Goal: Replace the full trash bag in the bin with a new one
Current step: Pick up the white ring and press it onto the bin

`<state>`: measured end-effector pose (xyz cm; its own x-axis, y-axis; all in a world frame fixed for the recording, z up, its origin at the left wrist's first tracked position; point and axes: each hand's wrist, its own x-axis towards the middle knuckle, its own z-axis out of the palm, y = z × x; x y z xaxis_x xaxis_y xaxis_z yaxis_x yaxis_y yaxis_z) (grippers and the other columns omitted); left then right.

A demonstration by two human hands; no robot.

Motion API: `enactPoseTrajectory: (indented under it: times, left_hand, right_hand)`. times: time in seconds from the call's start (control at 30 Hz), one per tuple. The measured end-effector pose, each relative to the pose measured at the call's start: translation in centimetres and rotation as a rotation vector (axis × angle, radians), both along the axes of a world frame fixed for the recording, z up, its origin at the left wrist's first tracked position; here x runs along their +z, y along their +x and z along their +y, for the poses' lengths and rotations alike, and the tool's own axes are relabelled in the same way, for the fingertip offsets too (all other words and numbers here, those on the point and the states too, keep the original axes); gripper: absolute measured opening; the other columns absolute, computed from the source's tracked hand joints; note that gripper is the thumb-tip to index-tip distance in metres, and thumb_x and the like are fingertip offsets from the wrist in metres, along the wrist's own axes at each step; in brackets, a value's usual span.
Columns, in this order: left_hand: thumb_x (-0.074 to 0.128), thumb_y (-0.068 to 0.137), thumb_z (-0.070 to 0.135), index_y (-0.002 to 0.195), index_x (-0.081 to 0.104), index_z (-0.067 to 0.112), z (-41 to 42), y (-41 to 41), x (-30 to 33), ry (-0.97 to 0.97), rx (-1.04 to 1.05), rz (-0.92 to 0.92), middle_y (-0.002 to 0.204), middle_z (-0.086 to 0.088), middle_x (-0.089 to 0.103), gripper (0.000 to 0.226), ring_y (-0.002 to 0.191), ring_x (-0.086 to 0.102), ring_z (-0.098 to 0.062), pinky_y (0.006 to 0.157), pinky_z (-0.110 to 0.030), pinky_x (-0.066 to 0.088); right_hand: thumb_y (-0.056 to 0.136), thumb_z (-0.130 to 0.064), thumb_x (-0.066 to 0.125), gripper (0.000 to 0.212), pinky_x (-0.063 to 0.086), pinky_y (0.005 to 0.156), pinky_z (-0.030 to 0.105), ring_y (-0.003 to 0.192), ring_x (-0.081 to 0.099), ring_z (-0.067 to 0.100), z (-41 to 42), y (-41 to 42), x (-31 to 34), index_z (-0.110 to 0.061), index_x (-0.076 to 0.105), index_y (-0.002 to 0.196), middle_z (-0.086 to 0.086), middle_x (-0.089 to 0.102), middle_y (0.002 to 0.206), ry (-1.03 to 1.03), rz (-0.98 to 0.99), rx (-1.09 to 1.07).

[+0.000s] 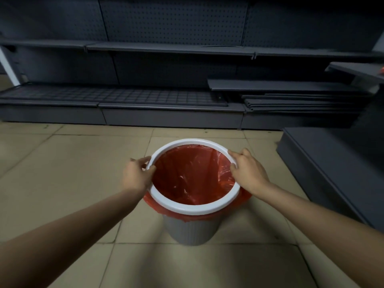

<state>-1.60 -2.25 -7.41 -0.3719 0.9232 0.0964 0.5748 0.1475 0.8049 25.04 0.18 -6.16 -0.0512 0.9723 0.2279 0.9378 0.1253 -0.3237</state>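
Note:
A grey ribbed bin (192,229) stands on the tiled floor in the middle of the head view. A red plastic bag (187,173) lines its inside, and the bag's edge folds out below a white ring (193,208) that sits on the bin's top. My left hand (138,173) grips the ring's left side, thumb inside and fingers outside. My right hand (247,171) grips the ring's right side the same way. The bag's inside looks hollow, with no rubbish visible in it.
Dark metal shop shelving (166,48) runs along the back, with a wire grid (116,96) on the lowest shelf and stacked loose shelf boards (291,100) at the right. A dark low shelf base (332,167) juts out on the right, close to the bin. Beige floor tiles (62,173) surround the bin.

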Motion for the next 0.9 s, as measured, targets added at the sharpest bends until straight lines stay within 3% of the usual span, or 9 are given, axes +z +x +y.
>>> enactPoseTrajectory:
  times: [0.07,0.37,0.57,0.67,0.83,0.9]
  left_hand:
    - [0.055,0.088,0.015,0.127,0.056,0.016,0.4,0.1,-0.2,0.010,0.017,-0.010,0.117,-0.015,0.061,0.039,0.075,0.060,-0.023,0.067,-0.034,0.052]
    - [0.053,0.089,0.025,0.129,0.055,0.023,2.7,0.0,-0.9,-0.020,0.002,0.090,0.115,-0.010,0.053,0.039,0.080,0.063,-0.027,0.072,-0.041,0.057]
    - [0.051,0.088,0.030,0.124,0.058,0.022,5.2,0.1,-0.2,-0.052,0.022,0.242,0.116,-0.007,0.060,0.037,0.080,0.063,-0.022,0.064,-0.035,0.055]
    - [0.051,0.090,0.025,0.119,0.060,0.014,5.1,0.1,-0.4,0.005,0.009,0.379,0.111,-0.009,0.054,0.032,0.082,0.055,-0.020,0.067,-0.031,0.049]
    - [0.055,0.087,0.021,0.138,0.041,0.019,7.1,-1.0,-0.5,0.151,-0.080,0.531,0.122,-0.009,0.054,0.052,0.108,0.053,-0.027,0.090,-0.041,0.048]
    - [0.055,0.087,0.022,0.136,0.040,0.021,8.6,-1.2,-0.4,0.191,-0.129,0.563,0.123,-0.009,0.055,0.052,0.110,0.052,-0.027,0.090,-0.041,0.045]
  right_hand:
    - [0.094,-0.019,0.046,0.046,0.032,0.050,0.016,0.073,0.050,0.013,0.2,0.0,-0.2,-0.021,0.038,0.140,0.004,0.049,0.113,0.001,0.026,-0.019]
    - [0.094,-0.017,0.046,0.047,0.040,0.061,0.023,0.079,0.055,0.018,2.2,-0.6,-0.4,-0.017,0.039,0.140,0.006,0.048,0.115,-0.037,-0.009,-0.028]
    - [0.094,-0.016,0.045,0.048,0.040,0.066,0.026,0.097,0.058,0.026,3.8,-1.8,0.0,-0.016,0.036,0.141,0.010,0.049,0.122,-0.059,-0.064,-0.079]
    - [0.094,-0.017,0.044,0.046,0.046,0.066,0.028,0.094,0.058,0.023,4.2,-1.6,-0.5,-0.019,0.038,0.140,0.008,0.051,0.120,-0.022,-0.012,-0.100]
    - [0.094,-0.020,0.046,0.045,0.052,0.073,0.031,0.094,0.058,0.022,5.7,-1.5,-1.0,-0.021,0.041,0.138,0.007,0.053,0.119,0.026,0.008,-0.112]
    - [0.093,-0.020,0.047,0.045,0.049,0.079,0.032,0.099,0.057,0.023,7.1,-1.7,-0.9,-0.022,0.042,0.138,0.006,0.053,0.121,0.028,-0.019,-0.112]
